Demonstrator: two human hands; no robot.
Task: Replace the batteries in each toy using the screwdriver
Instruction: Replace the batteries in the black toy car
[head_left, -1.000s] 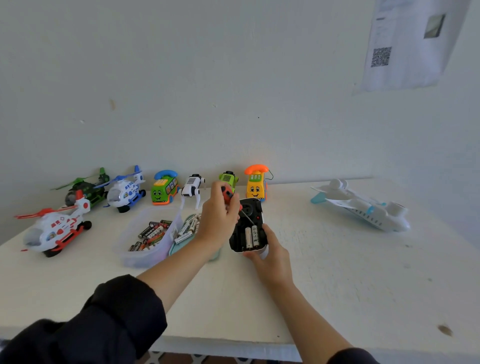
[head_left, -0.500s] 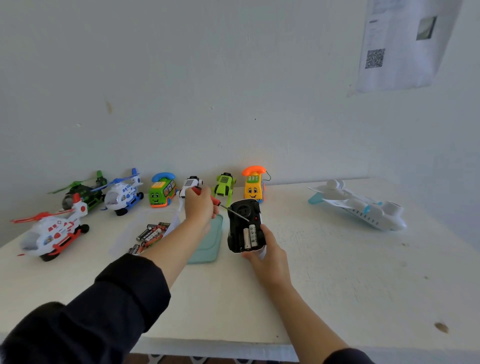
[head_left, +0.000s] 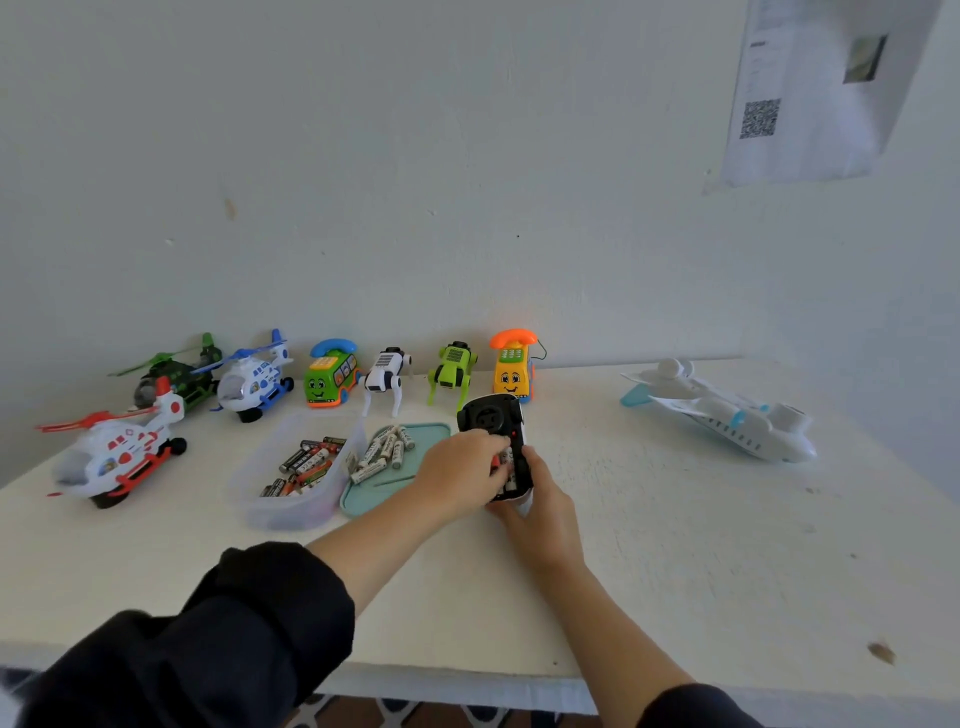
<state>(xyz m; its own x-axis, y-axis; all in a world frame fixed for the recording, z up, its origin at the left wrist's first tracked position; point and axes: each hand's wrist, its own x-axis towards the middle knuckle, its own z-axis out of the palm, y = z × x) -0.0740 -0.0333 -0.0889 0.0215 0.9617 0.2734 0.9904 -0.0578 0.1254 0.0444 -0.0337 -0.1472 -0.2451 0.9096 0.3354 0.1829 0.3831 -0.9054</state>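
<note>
Head view: the overturned toy (head_left: 493, 441), black underside up, stands tilted on the white table (head_left: 675, 545), near the middle and just right of the teal tray (head_left: 363, 501); its battery bay is open, cells showing inside, the cover nowhere that I can make out. Right hand (head_left: 540, 512) cups the toy's near end from below and the right, thumb laid along its side edge, steadying it. Left hand (head_left: 460, 470) reaches over from the left with fingers curled down into the bay, tips on the batteries (head_left: 506, 467); whether it pinches a cell or only presses, I cannot tell.

Judged step: the swap itself, cells being pried out or seated, the screw work on this toy already done. Next move calls for a fingertip lever at one cell's end while the right hand holds the body firm; then a trip to the tray or the bin.

The screwdriver (head_left: 395, 480) seems to be the thin dark shaft lying on the tray, its handle hidden behind the left hand; not certain.

Around: light-coloured loose cells (head_left: 387, 449) piled on the tray; clear tub (head_left: 291, 512) just left of it, holding dark and orange cells; which lot is fresh cannot be told.

Along the wall: red helicopter (head_left: 117, 452), green helicopter (head_left: 174, 376), blue helicopter (head_left: 254, 382), green bus phone (head_left: 330, 382), white robot dog (head_left: 387, 379), green robot dog (head_left: 451, 371), yellow phone car (head_left: 511, 371) close behind the toy; white aeroplane (head_left: 727, 415) well apart to the right.

In the way: little; the left forearm crosses the tray's near corner, so a careless draw-back could scatter cells.
</note>
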